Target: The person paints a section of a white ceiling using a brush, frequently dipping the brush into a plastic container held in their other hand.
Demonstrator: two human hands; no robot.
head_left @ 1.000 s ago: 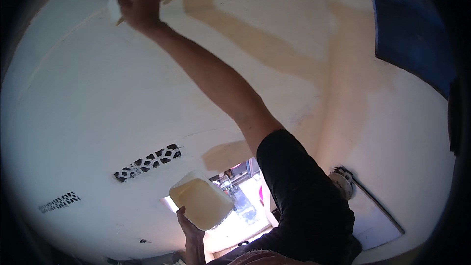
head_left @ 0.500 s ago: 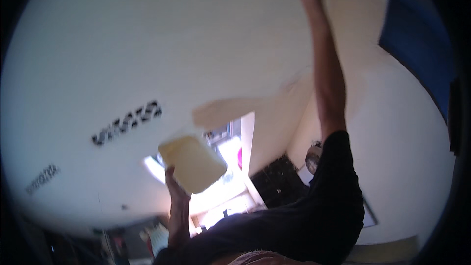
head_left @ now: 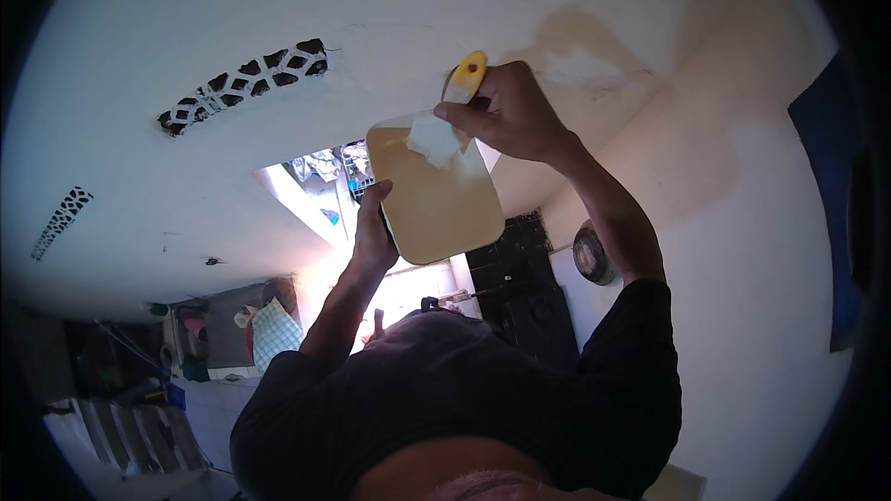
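A cream rectangular plastic tub [head_left: 444, 209] is in my left hand [head_left: 374, 237], gripped at its left side with the thumb over the rim. My right hand [head_left: 515, 116] is closed around a paintbrush [head_left: 469, 79] at the tub's upper edge. Its yellow handle end has a hole and sticks up above my fingers. The brush's broad white head [head_left: 433, 139] points down into the tub, tilted. I cannot tell how much paint the tub holds.
A pale wall [head_left: 306, 0] with a patterned vent strip [head_left: 243, 83] surrounds me. Behind the tub is a bright opening [head_left: 320, 190]. To the right are a black tiled panel [head_left: 529, 306], a round dark object [head_left: 592, 253] and a blue panel [head_left: 831, 204]. A checked cloth [head_left: 277, 334] hangs lower left.
My right hand has come down from high on the wall to the tub, bringing the brush head into it. The tub has moved up and right in view, held by my left hand.
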